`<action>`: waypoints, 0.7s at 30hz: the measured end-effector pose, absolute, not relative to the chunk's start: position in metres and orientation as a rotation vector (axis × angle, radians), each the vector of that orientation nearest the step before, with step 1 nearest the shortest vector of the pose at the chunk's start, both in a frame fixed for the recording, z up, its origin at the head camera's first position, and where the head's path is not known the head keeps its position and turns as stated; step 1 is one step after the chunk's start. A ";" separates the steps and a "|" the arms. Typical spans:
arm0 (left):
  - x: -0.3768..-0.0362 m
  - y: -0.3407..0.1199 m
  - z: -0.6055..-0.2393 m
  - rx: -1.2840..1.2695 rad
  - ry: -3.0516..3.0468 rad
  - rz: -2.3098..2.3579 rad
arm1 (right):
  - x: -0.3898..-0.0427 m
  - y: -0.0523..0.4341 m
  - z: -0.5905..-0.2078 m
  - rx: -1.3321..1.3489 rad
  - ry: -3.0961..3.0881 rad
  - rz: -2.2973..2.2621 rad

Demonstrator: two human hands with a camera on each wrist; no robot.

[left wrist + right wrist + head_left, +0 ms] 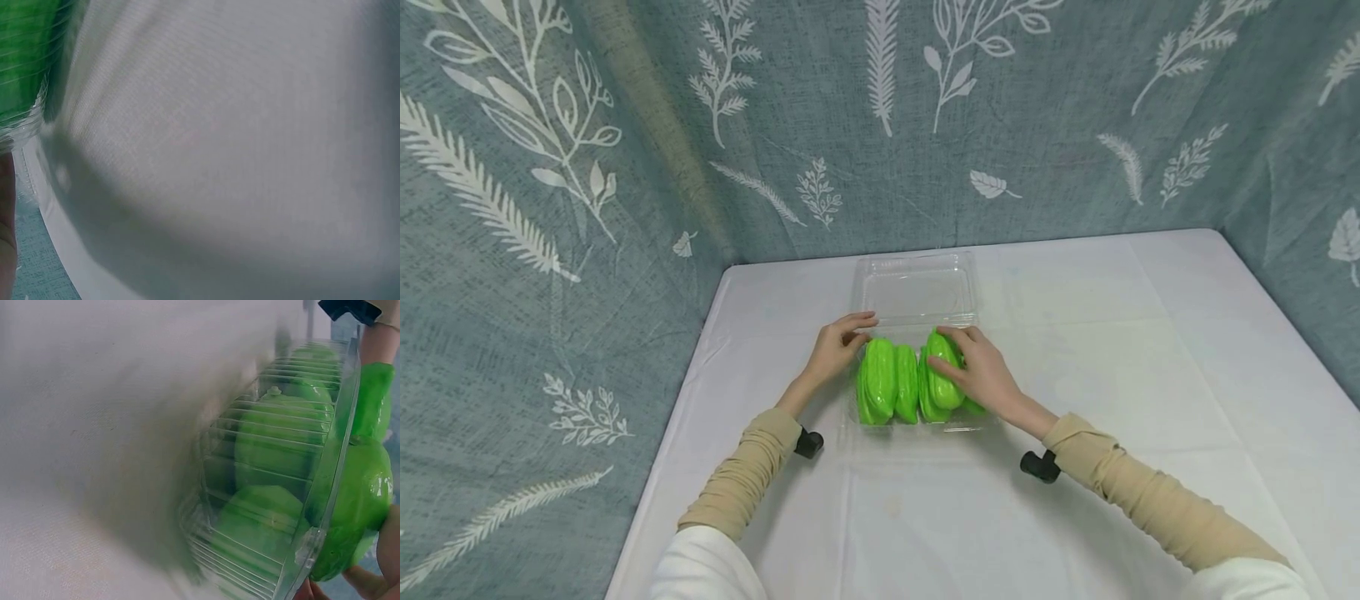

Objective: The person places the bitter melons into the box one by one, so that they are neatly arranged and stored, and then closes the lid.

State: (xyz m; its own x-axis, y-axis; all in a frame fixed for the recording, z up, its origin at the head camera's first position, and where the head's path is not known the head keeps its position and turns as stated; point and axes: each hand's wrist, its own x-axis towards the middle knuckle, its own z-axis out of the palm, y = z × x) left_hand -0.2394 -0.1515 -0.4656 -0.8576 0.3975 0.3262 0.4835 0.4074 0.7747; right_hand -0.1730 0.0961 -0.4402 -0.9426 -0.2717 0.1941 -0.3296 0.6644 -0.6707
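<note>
A clear plastic clamshell box [951,427] holds several glossy green ridged fruits, which look like star fruit [880,379]. My right hand [988,375] grips one star fruit [942,375] that lies on top at the right side, thumb on its near side and fingers behind. In the right wrist view, that upper star fruit [359,500] stands above the box rim, with others visible through the ribbed wall [269,437]. My left hand [835,348] is at the box's back left corner, its fingers reaching toward the hinge and seeming to touch the edge.
The clear lid [917,287] lies folded back behind the box. A white cloth covers the table [1112,350]. Grey-green curtains [850,125] with white leaf prints hang at the back and sides. Black wrist cameras [1040,467] sit below both wrists.
</note>
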 end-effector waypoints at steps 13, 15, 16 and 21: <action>-0.245 -0.155 -0.475 -0.767 -2.580 -1.357 | -0.173 0.098 -0.439 0.503 -2.775 1.175; -0.245 -0.156 -0.476 -0.762 -2.565 -1.376 | -0.173 0.100 -0.438 0.497 -2.766 1.185; -0.245 -0.156 -0.476 -0.763 -2.548 -1.387 | -0.174 0.101 -0.437 0.491 -2.759 1.189; -0.239 -0.154 -0.459 -0.675 -2.502 -1.431 | -0.183 0.112 -0.432 0.381 -2.677 1.274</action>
State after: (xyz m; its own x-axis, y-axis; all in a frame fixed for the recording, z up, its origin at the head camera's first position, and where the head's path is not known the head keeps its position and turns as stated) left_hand -0.2390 -0.1542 -0.4587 -0.8805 0.2951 0.3709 0.4693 0.4333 0.7694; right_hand -0.1835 0.1119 -0.4316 -0.9561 -0.1621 0.2443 -0.2918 0.6062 -0.7399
